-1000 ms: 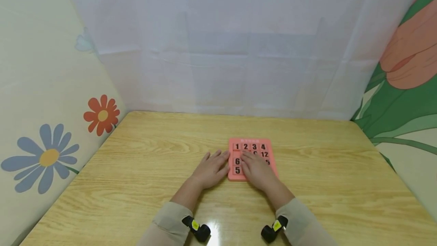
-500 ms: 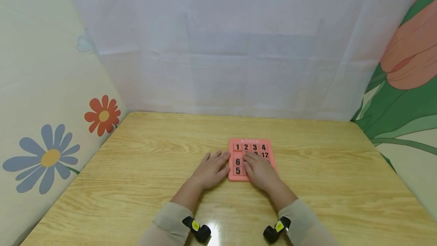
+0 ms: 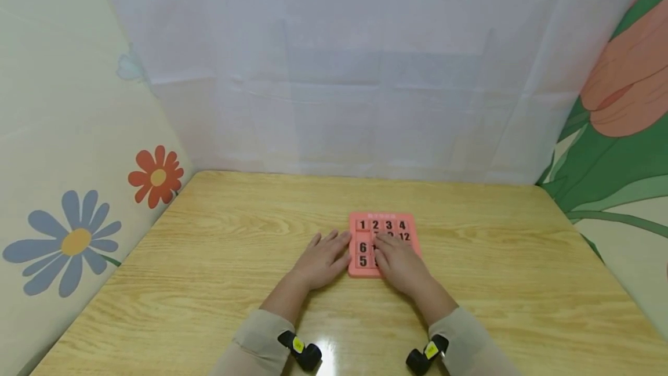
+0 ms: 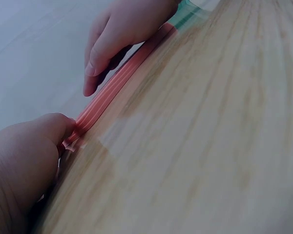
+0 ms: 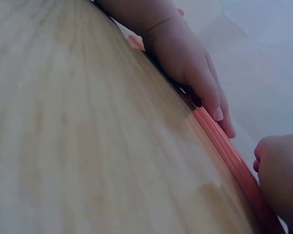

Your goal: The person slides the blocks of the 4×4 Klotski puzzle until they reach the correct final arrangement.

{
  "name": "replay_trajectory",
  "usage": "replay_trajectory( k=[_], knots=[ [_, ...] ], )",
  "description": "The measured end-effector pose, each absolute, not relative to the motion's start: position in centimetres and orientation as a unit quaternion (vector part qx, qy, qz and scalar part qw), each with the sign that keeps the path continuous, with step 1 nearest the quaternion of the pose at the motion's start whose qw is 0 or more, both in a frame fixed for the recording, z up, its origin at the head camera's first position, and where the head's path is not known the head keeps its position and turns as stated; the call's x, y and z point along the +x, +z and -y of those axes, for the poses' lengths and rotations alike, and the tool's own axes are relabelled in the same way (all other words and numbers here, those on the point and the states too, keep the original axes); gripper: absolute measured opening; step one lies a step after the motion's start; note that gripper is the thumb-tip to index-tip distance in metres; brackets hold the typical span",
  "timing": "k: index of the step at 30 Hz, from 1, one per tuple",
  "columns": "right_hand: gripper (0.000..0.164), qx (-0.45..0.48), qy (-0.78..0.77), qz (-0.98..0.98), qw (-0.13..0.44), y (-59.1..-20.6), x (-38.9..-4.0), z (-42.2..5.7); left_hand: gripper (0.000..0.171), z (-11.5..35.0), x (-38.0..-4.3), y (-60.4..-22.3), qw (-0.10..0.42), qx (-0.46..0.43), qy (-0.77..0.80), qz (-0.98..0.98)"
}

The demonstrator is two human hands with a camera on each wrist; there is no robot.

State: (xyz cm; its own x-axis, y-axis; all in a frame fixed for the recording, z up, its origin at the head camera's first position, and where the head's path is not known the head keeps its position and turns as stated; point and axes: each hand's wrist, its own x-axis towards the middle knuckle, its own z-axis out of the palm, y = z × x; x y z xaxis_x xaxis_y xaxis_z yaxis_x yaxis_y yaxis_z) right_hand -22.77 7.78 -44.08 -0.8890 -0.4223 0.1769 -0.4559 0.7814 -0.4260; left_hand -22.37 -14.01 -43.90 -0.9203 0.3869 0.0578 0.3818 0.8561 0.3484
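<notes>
A pink sliding number puzzle (image 3: 362,235) lies flat on the wooden table, with black numbers on its tiles. Its top row reads 1, 2, 3, 4, and a gap shows under the 1. My left hand (image 3: 322,261) rests along the puzzle's left edge, fingers extended, thumb (image 4: 63,127) against the side in the left wrist view. Over the right part of the tiles lies my right hand (image 3: 402,266), its fingers reaching to the second column. It hides several tiles in the middle and lower right. The puzzle's ridged side (image 5: 224,151) shows in the right wrist view.
The wooden table (image 3: 235,219) extends on all sides of the puzzle. Behind it hangs a white sheet (image 3: 339,103). Flower-printed panels stand at the left (image 3: 52,120) and right (image 3: 626,161). Each sleeve cuff carries a small black wrist camera (image 3: 302,351).
My right hand has shifted slightly right across the tiles, uncovering part of a tile beside the 5 in the bottom row. The left hand and the puzzle's frame stay in place.
</notes>
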Motion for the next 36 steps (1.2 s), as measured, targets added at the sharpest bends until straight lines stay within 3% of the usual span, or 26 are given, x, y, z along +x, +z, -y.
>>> replay_trajectory(
  k=[15, 36],
  knots=[
    [0.044, 0.302, 0.212, 0.929, 0.025, -44.4, -21.0, -6.9, 0.056, 14.0, -22.4, -43.8, 0.011, 0.198, 0.180, -0.963],
    [0.043, 0.296, 0.211, 0.930, 0.049, -44.6, -22.0, -6.3, 0.055, 13.9, -22.4, -43.8, 0.007, 0.201, 0.178, -0.963]
  ],
)
